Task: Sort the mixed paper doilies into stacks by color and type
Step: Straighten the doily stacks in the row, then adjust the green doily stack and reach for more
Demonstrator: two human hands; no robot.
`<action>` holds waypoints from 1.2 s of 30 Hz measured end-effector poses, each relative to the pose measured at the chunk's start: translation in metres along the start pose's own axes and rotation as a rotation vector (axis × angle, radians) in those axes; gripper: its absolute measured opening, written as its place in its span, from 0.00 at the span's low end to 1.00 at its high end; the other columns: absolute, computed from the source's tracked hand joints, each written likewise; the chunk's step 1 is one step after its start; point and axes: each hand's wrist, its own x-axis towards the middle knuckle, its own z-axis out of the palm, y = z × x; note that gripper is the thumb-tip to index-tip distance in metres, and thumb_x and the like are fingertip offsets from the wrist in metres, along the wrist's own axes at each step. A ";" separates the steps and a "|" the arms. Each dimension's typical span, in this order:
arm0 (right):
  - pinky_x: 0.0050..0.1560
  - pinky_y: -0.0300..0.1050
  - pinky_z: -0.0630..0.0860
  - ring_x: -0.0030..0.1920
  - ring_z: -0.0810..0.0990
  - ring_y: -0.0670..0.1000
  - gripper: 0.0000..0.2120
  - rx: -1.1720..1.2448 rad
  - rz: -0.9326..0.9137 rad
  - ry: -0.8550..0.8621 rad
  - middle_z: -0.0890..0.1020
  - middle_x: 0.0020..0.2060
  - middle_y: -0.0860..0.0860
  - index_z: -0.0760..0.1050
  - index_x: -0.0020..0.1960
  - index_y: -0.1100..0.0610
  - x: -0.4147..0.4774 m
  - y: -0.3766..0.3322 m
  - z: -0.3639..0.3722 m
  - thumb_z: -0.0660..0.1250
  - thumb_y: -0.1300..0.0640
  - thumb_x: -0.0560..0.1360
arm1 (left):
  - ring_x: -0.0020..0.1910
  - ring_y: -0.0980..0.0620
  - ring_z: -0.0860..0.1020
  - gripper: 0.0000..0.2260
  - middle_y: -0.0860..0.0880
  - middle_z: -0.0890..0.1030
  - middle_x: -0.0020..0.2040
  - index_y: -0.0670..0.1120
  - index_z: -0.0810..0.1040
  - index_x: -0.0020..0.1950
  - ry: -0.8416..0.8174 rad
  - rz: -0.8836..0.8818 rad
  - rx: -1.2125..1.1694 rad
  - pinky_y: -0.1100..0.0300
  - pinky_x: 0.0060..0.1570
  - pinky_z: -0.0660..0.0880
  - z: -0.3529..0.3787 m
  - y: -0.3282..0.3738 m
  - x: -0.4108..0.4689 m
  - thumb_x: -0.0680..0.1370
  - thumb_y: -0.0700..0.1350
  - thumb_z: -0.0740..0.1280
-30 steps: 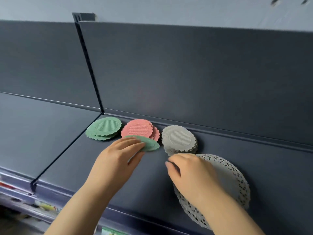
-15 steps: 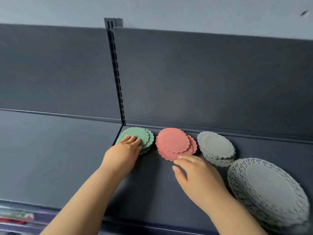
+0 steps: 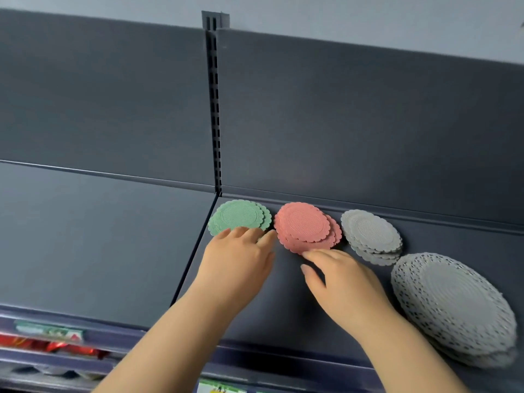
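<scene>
On the left, packets (image 3: 51, 340) in red and green are glimpsed on a lower level beneath the front edge of the dark grey shelf (image 3: 99, 245). Just right of the seam between two shelf bays, a stack of green doilies (image 3: 238, 215) is seen lying against the back panel. Its near edge is touched by the straight fingers of the left hand (image 3: 238, 262), and nothing is gripped. Next, close beside it, a stack of pink doilies (image 3: 306, 226) is loosely fanned. Its near edge is met by the outstretched fingertips of the right hand (image 3: 343, 282), whose thumb is spread apart and by which nothing is held. Further right, a stack of small grey doilies (image 3: 371, 236) is slightly staggered. Nearest the front and rightmost, a stack of large white lace doilies (image 3: 453, 307) is laid just beside the grey one. All four stacks are carried by the right bay. Behind, a slotted upright (image 3: 214, 109) is set between the back panels, and a pale wall (image 3: 368, 21) is seen above
</scene>
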 end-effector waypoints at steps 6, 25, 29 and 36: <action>0.52 0.39 0.70 0.60 0.71 0.42 0.17 -0.003 0.018 0.024 0.75 0.60 0.38 0.71 0.63 0.44 -0.029 0.023 -0.014 0.57 0.44 0.76 | 0.43 0.47 0.80 0.11 0.52 0.82 0.45 0.48 0.79 0.55 0.044 0.082 -0.031 0.55 0.39 0.77 -0.011 0.049 -0.012 0.75 0.48 0.63; 0.56 0.39 0.70 0.62 0.71 0.43 0.18 0.019 0.260 0.145 0.73 0.63 0.41 0.69 0.65 0.45 -0.252 0.222 -0.127 0.57 0.46 0.76 | 0.44 0.48 0.81 0.14 0.51 0.83 0.47 0.46 0.80 0.57 0.119 0.244 -0.129 0.58 0.40 0.77 -0.021 0.343 -0.052 0.73 0.47 0.66; 0.54 0.40 0.70 0.62 0.71 0.44 0.18 0.017 0.319 0.140 0.73 0.63 0.42 0.69 0.66 0.46 -0.289 0.249 -0.138 0.57 0.46 0.77 | 0.46 0.46 0.81 0.14 0.50 0.83 0.48 0.46 0.80 0.58 0.088 0.269 -0.141 0.54 0.43 0.78 -0.016 0.382 -0.061 0.75 0.48 0.62; 0.56 0.40 0.69 0.63 0.70 0.43 0.18 0.032 0.329 0.125 0.72 0.64 0.41 0.68 0.66 0.46 -0.303 0.271 -0.138 0.56 0.46 0.77 | 0.46 0.47 0.81 0.15 0.50 0.84 0.46 0.46 0.81 0.56 0.064 0.287 -0.134 0.56 0.44 0.77 -0.003 0.405 -0.062 0.75 0.48 0.61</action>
